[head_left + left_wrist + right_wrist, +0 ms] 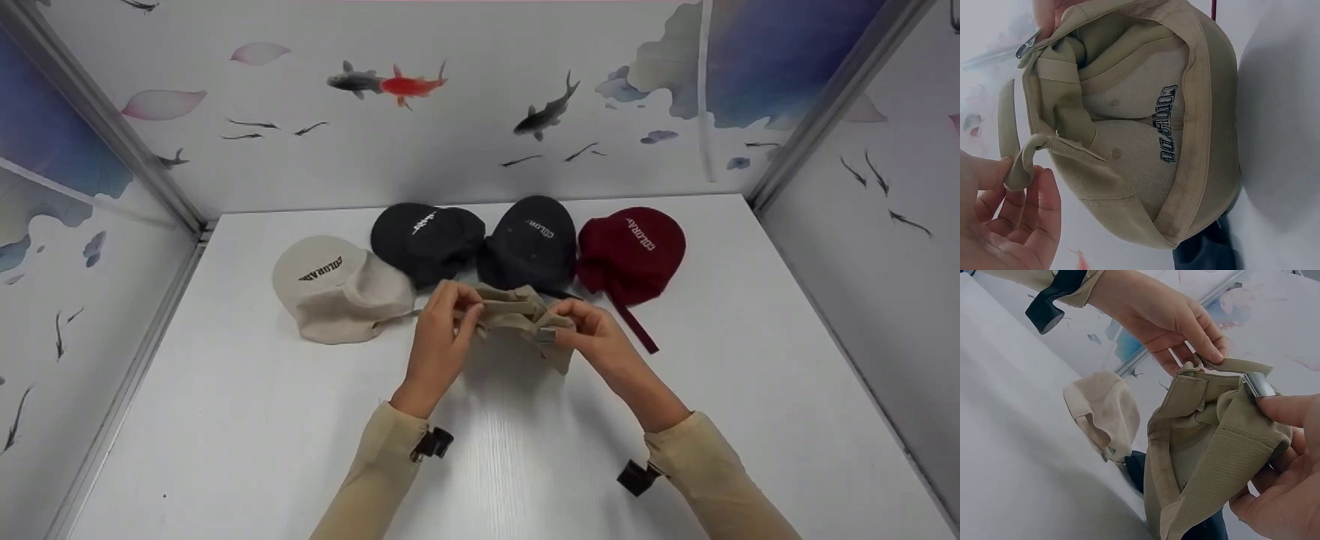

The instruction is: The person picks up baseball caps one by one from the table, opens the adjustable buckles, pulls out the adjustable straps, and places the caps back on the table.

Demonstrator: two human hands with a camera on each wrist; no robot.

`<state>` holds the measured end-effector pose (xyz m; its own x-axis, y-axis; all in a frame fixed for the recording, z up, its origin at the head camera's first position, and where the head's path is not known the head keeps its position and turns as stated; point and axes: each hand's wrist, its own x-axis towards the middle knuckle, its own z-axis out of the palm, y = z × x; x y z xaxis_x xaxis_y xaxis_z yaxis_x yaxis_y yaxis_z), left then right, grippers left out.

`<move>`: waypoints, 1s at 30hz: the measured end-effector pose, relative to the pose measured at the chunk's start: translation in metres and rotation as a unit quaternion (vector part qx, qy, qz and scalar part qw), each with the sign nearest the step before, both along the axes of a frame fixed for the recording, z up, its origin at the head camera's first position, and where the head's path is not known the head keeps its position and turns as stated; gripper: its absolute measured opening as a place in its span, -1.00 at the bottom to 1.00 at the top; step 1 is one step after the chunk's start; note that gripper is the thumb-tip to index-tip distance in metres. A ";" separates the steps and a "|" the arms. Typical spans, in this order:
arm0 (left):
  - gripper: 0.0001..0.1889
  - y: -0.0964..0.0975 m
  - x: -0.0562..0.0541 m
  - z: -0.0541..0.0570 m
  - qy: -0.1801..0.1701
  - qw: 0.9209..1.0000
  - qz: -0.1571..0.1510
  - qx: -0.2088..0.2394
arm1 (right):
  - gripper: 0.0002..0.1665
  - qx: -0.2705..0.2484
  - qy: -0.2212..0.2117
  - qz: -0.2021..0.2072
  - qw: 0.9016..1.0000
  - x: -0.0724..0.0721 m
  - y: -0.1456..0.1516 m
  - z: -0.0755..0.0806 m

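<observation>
A khaki baseball cap (510, 321) is held up between both hands over the middle of the table, its inside showing in the left wrist view. My left hand (439, 345) pinches the back strap (1007, 112) between thumb and fingertips, where the fabric bends in a loop. On the other side, my right hand (611, 349) grips the cap's back edge beside the metal buckle (1260, 384), with the thumb at the buckle. The strap's loose end points towards the buckle in the right wrist view. Dark stitched lettering (1168, 124) shows inside the crown.
A cream cap (322, 289), a black cap (424, 236), a dark navy cap (532, 240) and a red cap (637, 251) lie along the back of the white table (225, 420). The red cap's strap (634, 326) sticks out forward. Printed panels (465, 150) enclose the table.
</observation>
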<state>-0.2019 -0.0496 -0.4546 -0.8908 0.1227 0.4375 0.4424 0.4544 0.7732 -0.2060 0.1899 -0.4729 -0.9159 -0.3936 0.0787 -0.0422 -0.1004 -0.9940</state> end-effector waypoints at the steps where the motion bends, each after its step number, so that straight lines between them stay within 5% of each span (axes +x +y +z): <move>1: -0.93 -0.001 0.000 -0.001 0.000 1.000 -0.003 0.002 | -0.75 -0.001 0.002 0.001 1.000 0.000 0.000 0.000; 9: -0.85 -0.003 -0.001 -0.004 0.016 0.999 -0.028 0.021 | -0.73 -0.007 0.006 -0.007 1.000 0.001 0.004 -0.003; 14: -0.88 -0.002 -0.003 -0.008 0.029 0.999 -0.013 -0.008 | -0.74 -0.010 0.007 -0.010 1.000 0.001 0.004 -0.002; 21: -0.62 0.004 -0.008 -0.011 0.003 0.998 -0.017 -0.066 | -0.72 0.000 0.007 -0.003 1.000 0.002 0.001 -0.001; 30: -0.87 0.012 -0.009 -0.015 -0.008 0.996 0.002 -0.093 | -0.82 0.056 0.067 0.012 0.996 0.002 0.003 0.005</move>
<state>-0.2110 -0.0375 -0.4692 -0.8981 0.1976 0.3930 0.4288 0.5924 0.6821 -0.2037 0.1927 -0.4683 -0.8905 -0.4280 0.1542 -0.1742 0.0075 -0.9847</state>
